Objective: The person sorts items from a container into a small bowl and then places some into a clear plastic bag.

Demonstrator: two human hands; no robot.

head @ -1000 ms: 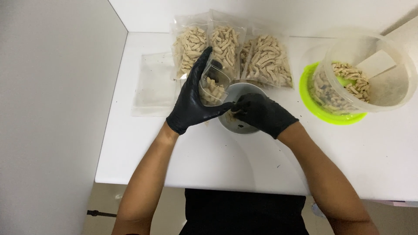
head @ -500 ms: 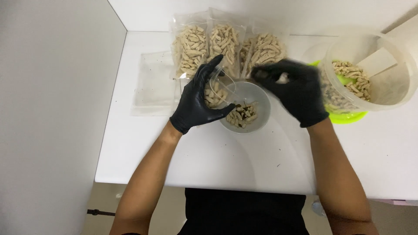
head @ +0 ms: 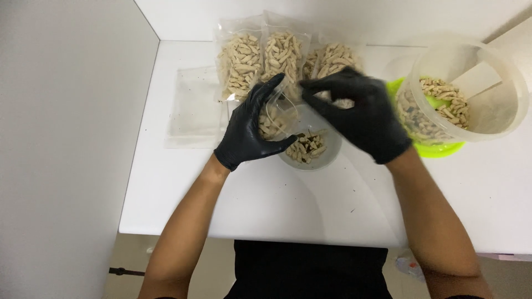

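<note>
Both hands wear black gloves over a white table (head: 233,210). My left hand (head: 249,130) grips a small clear bag (head: 275,115) partly filled with beige pellet-like pieces, held over a small grey bowl (head: 310,152) that has more of the pieces in it. My right hand (head: 360,113) is above the bowl with thumb and forefinger pinched at the bag's top edge; it is blurred, so the contact is uncertain.
Three filled clear bags (head: 241,61) stand against the back wall. Flat empty bags (head: 194,105) lie to the left. A large clear tub (head: 471,94) of the same pieces, with a white scoop (head: 487,77) inside, sits on a lime-green lid (head: 443,148) at right.
My right hand has lifted out of the bowl and moved up to the bag's opening. The left hand has kept the bag over the bowl.
</note>
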